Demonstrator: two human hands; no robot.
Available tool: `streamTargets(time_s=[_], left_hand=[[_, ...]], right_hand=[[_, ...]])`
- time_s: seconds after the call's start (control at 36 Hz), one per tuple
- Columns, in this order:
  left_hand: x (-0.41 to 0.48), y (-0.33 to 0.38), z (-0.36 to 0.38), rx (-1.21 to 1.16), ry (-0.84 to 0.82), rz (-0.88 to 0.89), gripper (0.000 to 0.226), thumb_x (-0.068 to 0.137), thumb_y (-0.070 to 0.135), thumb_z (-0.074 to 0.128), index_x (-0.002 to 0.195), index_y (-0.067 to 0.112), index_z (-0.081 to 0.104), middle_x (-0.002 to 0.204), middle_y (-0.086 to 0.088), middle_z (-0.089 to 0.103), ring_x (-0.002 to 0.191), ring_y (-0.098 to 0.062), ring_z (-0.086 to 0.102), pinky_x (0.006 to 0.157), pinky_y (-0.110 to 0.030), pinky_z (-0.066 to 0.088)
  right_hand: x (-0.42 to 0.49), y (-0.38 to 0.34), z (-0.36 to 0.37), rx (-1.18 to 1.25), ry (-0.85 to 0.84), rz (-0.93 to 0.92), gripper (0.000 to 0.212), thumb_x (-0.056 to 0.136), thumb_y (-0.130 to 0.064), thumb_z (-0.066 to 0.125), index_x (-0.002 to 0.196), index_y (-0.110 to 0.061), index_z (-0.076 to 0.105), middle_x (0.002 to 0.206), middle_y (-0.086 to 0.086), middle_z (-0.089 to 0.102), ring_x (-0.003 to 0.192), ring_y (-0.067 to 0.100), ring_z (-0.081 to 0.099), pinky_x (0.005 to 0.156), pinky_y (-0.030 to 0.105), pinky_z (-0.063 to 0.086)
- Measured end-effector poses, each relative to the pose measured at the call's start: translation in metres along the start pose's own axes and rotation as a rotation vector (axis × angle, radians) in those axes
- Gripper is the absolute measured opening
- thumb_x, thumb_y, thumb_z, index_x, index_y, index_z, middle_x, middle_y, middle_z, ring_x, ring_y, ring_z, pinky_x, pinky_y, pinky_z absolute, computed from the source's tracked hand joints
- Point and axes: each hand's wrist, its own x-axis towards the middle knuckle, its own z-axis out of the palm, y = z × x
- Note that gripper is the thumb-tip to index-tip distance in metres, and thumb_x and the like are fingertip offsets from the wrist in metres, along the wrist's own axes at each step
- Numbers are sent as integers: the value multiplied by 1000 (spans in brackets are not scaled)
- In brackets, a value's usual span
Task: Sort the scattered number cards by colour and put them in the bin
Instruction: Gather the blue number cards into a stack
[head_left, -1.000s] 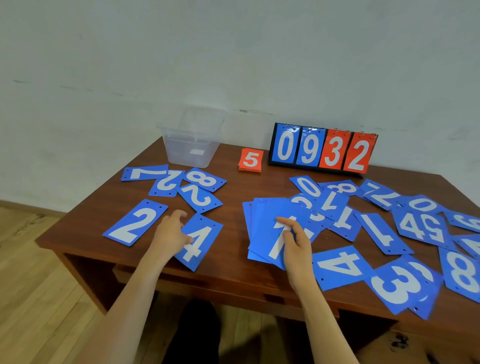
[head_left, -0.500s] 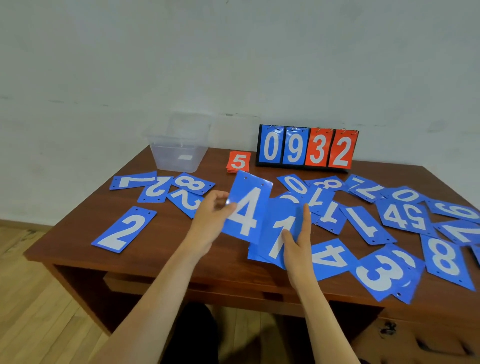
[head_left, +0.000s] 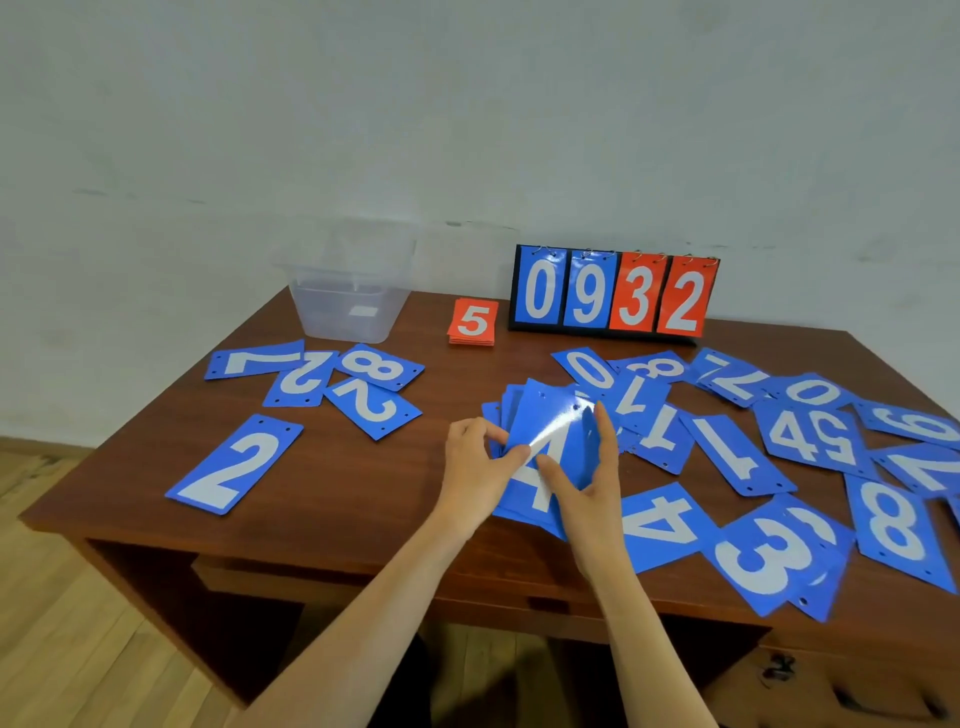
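Note:
A blue card with a white 4 (head_left: 553, 434) lies on top of a fanned pile of blue cards (head_left: 498, 415) at the table's front middle. My left hand (head_left: 475, 467) pinches the 4 card's left edge. My right hand (head_left: 589, 483) holds the pile from the right, thumb on the card's face. Several blue number cards (head_left: 810, 441) lie scattered to the right, and a few more blue cards (head_left: 363, 389) sit to the left, with a lone blue 2 card (head_left: 236, 462) near the front. A small stack of red cards with a 5 on top (head_left: 472, 322) sits at the back. The clear plastic bin (head_left: 345, 291) stands at the back left.
A flip scoreboard (head_left: 615, 296) showing 0 9 3 2 stands at the back against the wall. The brown wooden table (head_left: 395, 499) has its front edge close to me. Wooden floor lies to the left.
My left hand picked the blue 4 card up from the table's left front and carried it right. It now lies on the pile that my right hand holds.

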Motion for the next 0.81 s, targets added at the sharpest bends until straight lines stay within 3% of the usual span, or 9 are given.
streamTargets(time_s=[0.08,0.19,0.25,0.31,0.36,0.44,0.58,0.69,0.81], left_hand=[[8,-6,-3,14,-16,-14,17,85,26,68,93,18,55,119,5,41,103,-2,40,79,-17,33],[22,-15,-14,1,4,-44,26,86,32,67,105,21,53,123,3,41,112,-7,44,87,-24,44],[33,-20,-24,12,53,-80,34,87,36,64,115,23,50,128,2,39,112,-6,42,93,-28,45],[46,-27,-37,56,109,-77,37,89,35,61,121,22,48,131,2,38,113,-6,41,92,-25,41],[60,-36,-53,147,148,-54,41,90,32,61,125,19,47,135,-1,37,123,-12,39,96,-26,37],[81,-54,-76,392,162,-41,54,88,32,63,135,14,42,144,-9,29,137,-24,25,108,-35,29],[99,-79,-105,797,-41,-80,78,86,54,56,148,16,28,157,-11,11,145,-27,4,116,-41,14],[96,-84,-113,1022,-163,-121,73,90,66,30,149,23,24,157,-10,16,145,-26,12,117,-44,13],[81,-60,-102,1165,-243,-76,67,95,61,17,144,20,37,151,-17,26,138,-33,27,112,-43,21]], right_hand=[[4,4,5,-52,-3,15,71,88,-14,65,144,-34,27,144,-27,25,117,-31,22,81,-7,32],[13,7,16,-74,-24,26,68,89,-14,64,144,-34,29,144,-27,26,113,-34,20,90,-3,31],[19,8,21,-52,-33,34,67,90,-11,62,145,-31,29,141,-25,27,103,-39,28,77,-5,36],[25,10,26,-44,-42,46,66,91,-11,62,144,-33,30,140,-25,28,107,-31,37,69,-3,41],[32,13,32,-50,-42,53,65,90,-13,62,143,-36,31,144,-24,27,120,-17,32,71,-4,40],[41,13,41,-44,-32,74,64,91,-13,61,143,-35,32,144,-22,27,122,-12,29,68,-5,39],[51,15,51,-54,-24,93,62,92,-7,59,144,-26,31,135,-18,30,80,-39,40,57,-4,40],[54,21,57,-58,-8,155,61,91,-16,61,139,-40,33,128,-22,36,80,-12,63,57,16,54],[54,22,59,-32,23,169,58,91,-14,61,138,-35,34,115,-25,42,75,-16,61,55,14,52]])
